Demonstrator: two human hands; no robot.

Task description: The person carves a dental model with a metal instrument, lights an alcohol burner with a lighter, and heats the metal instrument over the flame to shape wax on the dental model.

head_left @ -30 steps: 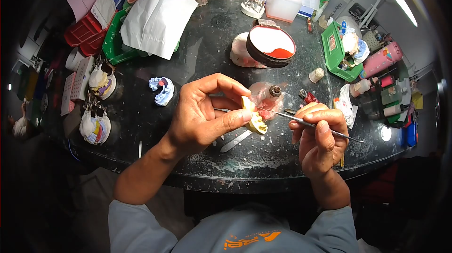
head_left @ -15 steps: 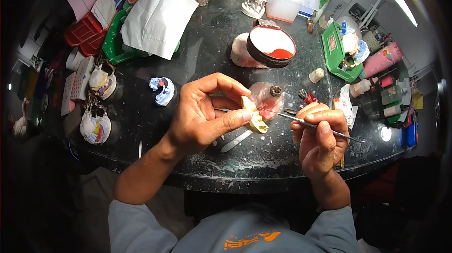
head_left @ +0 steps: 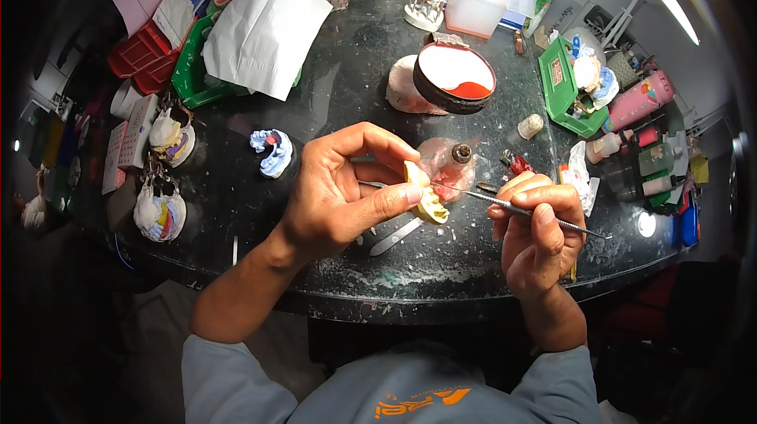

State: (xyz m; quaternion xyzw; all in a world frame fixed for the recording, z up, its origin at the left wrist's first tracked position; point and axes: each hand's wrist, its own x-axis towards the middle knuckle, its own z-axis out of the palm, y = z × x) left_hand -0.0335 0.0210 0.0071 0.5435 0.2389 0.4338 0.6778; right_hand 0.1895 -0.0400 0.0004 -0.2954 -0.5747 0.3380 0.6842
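Observation:
Between the thumb and fingers of my left hand [head_left: 347, 179] is a small yellow dental cast [head_left: 430, 207], tilted above the bench. My right hand [head_left: 544, 223] grips a thin metal dental carver [head_left: 516, 209] like a pen. Its fine tip reaches the cast's right side; whether it touches, I cannot tell. Behind the cast stands a spirit burner [head_left: 460, 157] with a dark metal cap and a pinkish, stained body, partly hidden. A flat metal blade [head_left: 397, 236] lies on the bench under the cast, its other end hidden by my left hand.
A round tin of red wax [head_left: 473, 90] leans on a pinkish lump beyond the burner. At left stand a blue dental cast [head_left: 270, 153] and mounted casts [head_left: 160, 209]. A green tray [head_left: 556, 81] and bottles line the right; a paper-covered green bin [head_left: 185, 81] is back left.
Almost nothing differs. The carver has shifted very slightly in my right hand, and its tip remains by the yellow cast.

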